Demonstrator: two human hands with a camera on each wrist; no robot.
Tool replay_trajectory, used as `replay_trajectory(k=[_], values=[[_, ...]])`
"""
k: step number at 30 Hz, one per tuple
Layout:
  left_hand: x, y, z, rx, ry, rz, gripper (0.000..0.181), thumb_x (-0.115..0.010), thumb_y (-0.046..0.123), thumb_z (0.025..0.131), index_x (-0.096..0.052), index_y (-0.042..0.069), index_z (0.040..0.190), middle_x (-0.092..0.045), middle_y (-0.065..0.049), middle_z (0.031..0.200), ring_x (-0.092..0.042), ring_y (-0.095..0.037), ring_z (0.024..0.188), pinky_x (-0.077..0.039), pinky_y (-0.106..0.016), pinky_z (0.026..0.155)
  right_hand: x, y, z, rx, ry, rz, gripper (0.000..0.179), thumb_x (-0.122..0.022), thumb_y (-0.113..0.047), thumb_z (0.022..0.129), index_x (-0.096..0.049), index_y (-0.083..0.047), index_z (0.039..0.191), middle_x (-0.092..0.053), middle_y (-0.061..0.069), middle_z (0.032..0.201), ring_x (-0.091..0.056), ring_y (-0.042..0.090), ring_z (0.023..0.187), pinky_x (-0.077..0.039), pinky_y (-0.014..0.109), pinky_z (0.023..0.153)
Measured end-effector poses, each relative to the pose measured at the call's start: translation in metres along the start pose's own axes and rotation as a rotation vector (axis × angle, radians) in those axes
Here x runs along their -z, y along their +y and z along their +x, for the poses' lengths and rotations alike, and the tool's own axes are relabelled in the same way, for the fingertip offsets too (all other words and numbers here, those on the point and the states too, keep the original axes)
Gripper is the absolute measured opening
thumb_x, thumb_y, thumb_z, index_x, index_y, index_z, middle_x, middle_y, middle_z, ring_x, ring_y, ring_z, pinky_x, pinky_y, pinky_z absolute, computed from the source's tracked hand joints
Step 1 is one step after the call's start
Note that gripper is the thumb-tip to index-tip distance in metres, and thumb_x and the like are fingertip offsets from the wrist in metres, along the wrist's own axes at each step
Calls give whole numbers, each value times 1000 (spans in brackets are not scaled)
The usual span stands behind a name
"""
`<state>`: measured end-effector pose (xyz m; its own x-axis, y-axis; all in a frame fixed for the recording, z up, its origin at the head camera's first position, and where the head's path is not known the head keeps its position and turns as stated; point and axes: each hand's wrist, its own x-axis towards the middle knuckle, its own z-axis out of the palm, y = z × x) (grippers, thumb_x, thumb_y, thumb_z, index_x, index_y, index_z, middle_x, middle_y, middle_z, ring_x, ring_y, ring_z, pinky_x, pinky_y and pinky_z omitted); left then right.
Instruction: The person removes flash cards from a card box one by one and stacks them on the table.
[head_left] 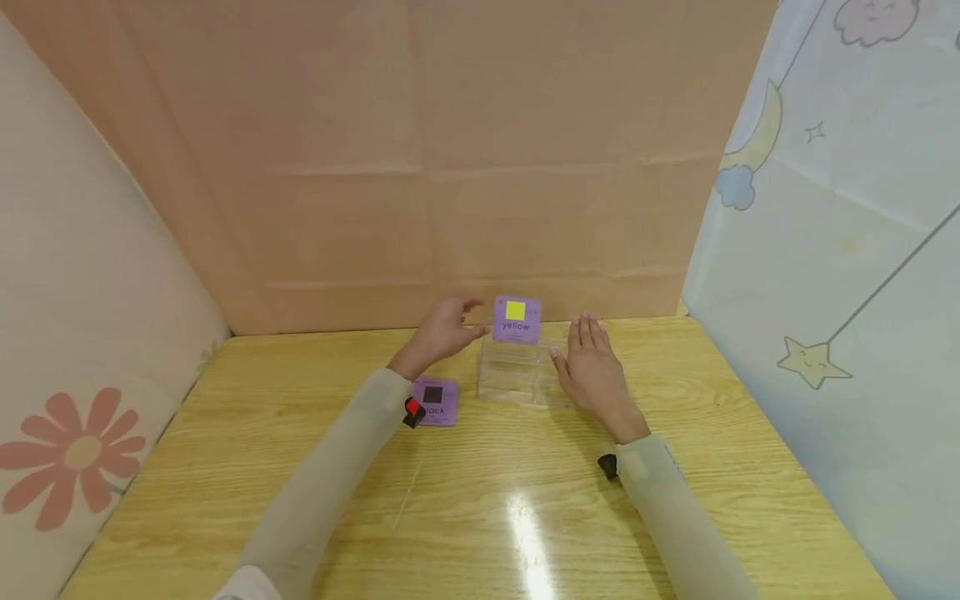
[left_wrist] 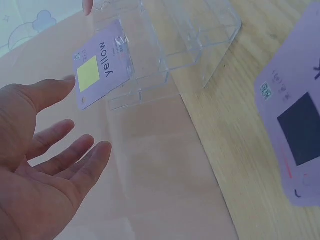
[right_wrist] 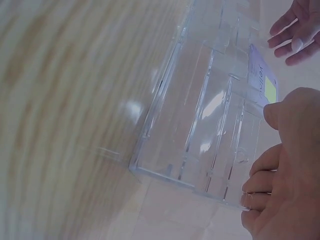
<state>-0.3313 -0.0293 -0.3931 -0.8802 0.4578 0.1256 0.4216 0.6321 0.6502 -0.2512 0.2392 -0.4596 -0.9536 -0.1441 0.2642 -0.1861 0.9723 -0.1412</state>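
A clear plastic stepped rack [head_left: 510, 383] stands at the back of the table. In its rearmost tier a purple card [head_left: 517, 331] marked "yellow", with a yellow square, stands upright. My left hand [head_left: 444, 329] is just left of that card, fingers spread and loosely bent, holding nothing. The thumb tip is close to the card's edge in the left wrist view; I cannot tell whether they touch. At the rack's right end is my right hand [head_left: 596, 375], its fingers extended and close together along that side. Below my left wrist, a purple "black" card [head_left: 442, 410] lies flat, partly covered by the wrist.
The wooden table [head_left: 480, 517] reaches back to a tan sheet [head_left: 420, 167] hanging behind the rack. A patterned white sheet [head_left: 862, 275] flanks the right side, and a flowered one [head_left: 75, 275] the left. Dark wrist pieces sit near both cuffs.
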Motion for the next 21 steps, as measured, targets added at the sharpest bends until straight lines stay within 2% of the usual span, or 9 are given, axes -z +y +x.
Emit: replay_trajectory(k=[3, 9, 21], values=[[1, 1, 4, -34, 6, 41, 59, -78, 24, 97, -57, -1, 147, -58, -23, 151, -60, -44, 136, -53, -53, 112, -1, -1, 0, -4, -2, 4, 75, -38, -42, 113, -25, 17, 158, -20, 38, 167, -19, 51, 160, -17, 60, 133], [1, 2, 15, -66, 2, 173, 63, -77, 30, 97, -56, 0, 148, -57, -18, 154, -55, -36, 142, -49, -50, 117, -3, -3, 1, -11, -1, 0, 75, -39, -42, 113, -26, 17, 158, -19, 37, 168, -19, 50, 160, -17, 60, 133], [-5, 9, 28, -84, -24, 227, 67, -77, 32, 97, -51, 5, 153, -52, -16, 158, -51, -35, 147, -44, -47, 123, -3, -3, 1, -3, 2, 6, 75, -40, -42, 113, -26, 17, 158, -19, 37, 168, -19, 50, 160, -17, 60, 132]])
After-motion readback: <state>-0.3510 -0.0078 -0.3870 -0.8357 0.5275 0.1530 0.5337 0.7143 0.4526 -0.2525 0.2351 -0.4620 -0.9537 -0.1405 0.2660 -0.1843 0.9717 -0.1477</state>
